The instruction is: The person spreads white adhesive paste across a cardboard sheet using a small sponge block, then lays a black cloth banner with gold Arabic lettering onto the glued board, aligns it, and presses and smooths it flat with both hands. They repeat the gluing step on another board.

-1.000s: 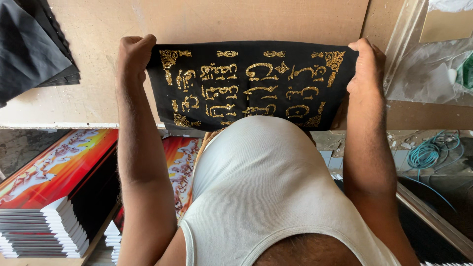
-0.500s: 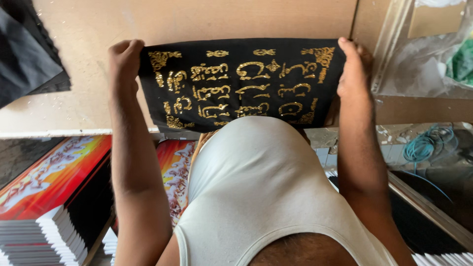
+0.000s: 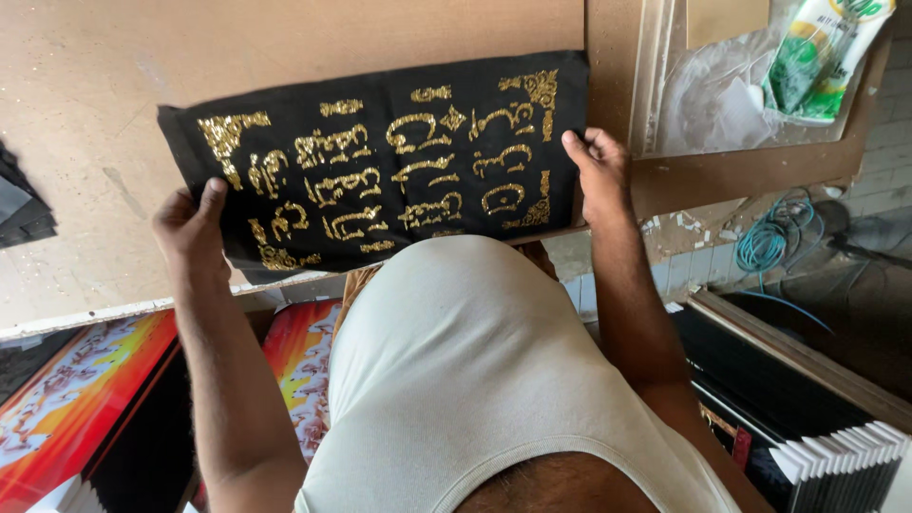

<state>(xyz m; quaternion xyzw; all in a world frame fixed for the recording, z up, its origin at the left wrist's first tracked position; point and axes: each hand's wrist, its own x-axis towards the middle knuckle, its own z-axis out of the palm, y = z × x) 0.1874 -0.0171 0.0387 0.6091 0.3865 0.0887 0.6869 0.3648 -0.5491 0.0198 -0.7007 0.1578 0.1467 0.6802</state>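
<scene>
A black cloth panel (image 3: 380, 161) with gold glitter lettering lies flat on a brown board tabletop (image 3: 142, 85). My left hand (image 3: 190, 223) grips its near left edge, thumb on top of the cloth. Over at the near right edge, my right hand (image 3: 597, 171) pinches the panel beside a gold corner ornament. My torso in a pale sleeveless shirt (image 3: 475, 370) covers the panel's near middle edge.
Dark fabric (image 3: 21, 204) lies at the table's left edge. A clear plastic sheet (image 3: 703, 104) and a green-and-white packet (image 3: 822, 57) sit at the back right. Below are red-orange printed boards (image 3: 66, 408), stacked black frames (image 3: 817, 446) and coiled teal cable (image 3: 769, 242).
Both hands have slid from the panel's far corners to its near edge. The panel now lies lower in view and tilted, left end nearer me.
</scene>
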